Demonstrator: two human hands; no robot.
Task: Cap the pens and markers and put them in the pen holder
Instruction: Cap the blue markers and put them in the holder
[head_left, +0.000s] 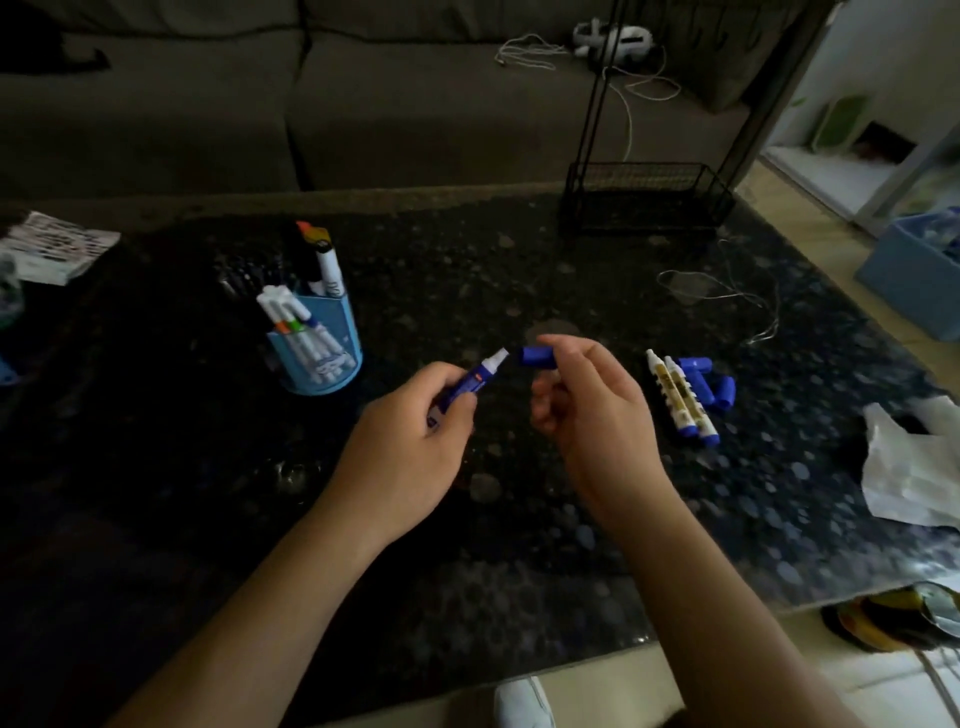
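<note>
My left hand (410, 447) grips a blue marker (470, 384) whose white tip points up and to the right, uncapped. My right hand (592, 415) pinches a blue cap (537, 356) between thumb and fingers, its opening facing the marker tip with a small gap between them. The blue pen holder (332, 364) stands to the left on the dark speckled table (467, 545), filled with several capped pens and markers. To the right lie two uncapped yellow-and-blue markers (685, 402) beside loose blue caps (709, 382).
A black wire basket (649, 200) stands at the back right of the table, with a thin cable (737, 296) in front of it. White plastic wrapping (914, 467) lies at the right edge. A printed packet (52, 247) sits far left. A sofa runs behind.
</note>
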